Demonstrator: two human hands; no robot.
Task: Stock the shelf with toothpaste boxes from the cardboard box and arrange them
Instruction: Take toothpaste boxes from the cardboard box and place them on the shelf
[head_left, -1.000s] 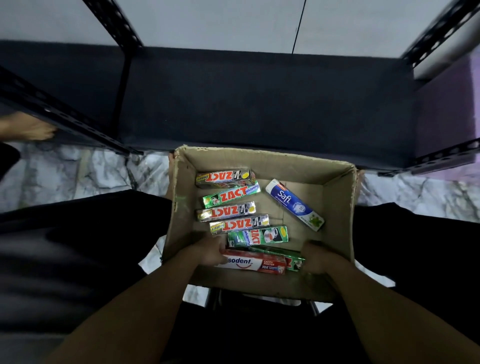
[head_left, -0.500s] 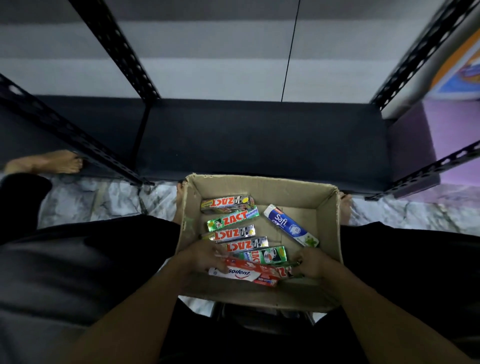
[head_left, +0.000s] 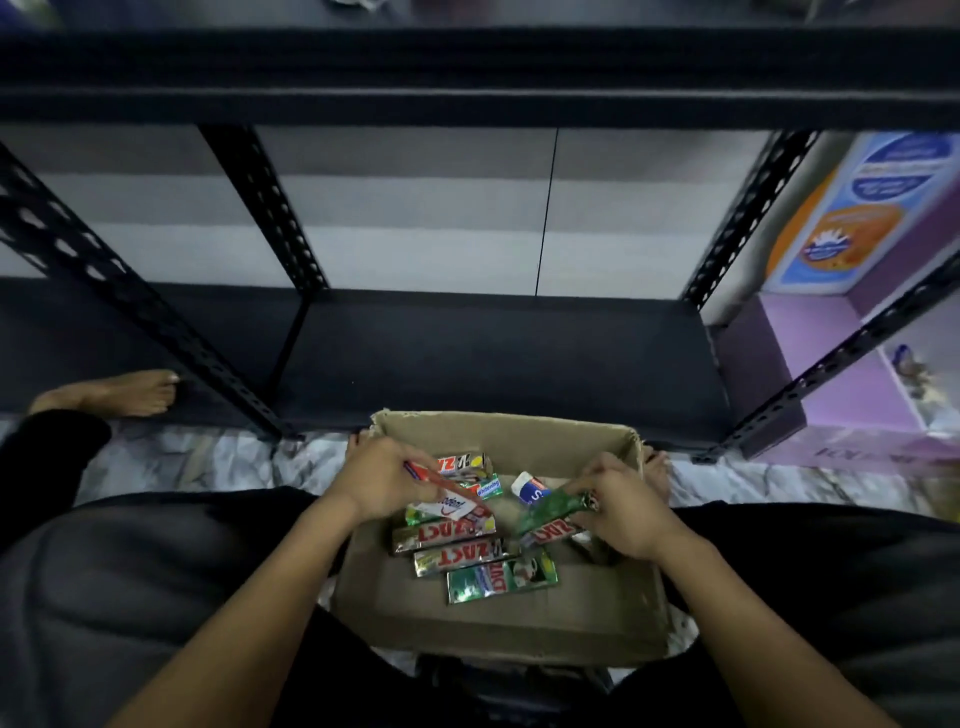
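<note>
An open cardboard box (head_left: 519, 623) sits between my knees in front of a black metal shelf (head_left: 493, 358). My left hand (head_left: 374, 483) grips a red and white Pepsodent box (head_left: 449, 499), lifted above the box's contents. My right hand (head_left: 618, 514) holds a green toothpaste box (head_left: 548, 512) raised at a slant, with a second box under it that I cannot make out well. Several Zact boxes (head_left: 457, 553) lie flat in the cardboard box, and a blue and white Safi box (head_left: 530, 488) lies partly hidden behind my right hand.
The lowest shelf board is dark and bare. Perforated black uprights (head_left: 270, 208) stand left and right. A purple carton (head_left: 852, 374) stands on the right. A bare foot (head_left: 109, 397) rests at the left by the shelf. The floor is white marble (head_left: 182, 457).
Both hands have risen from the near end of the cardboard box, each lifting a toothpaste box. The camera has tilted up, showing more of the shelf.
</note>
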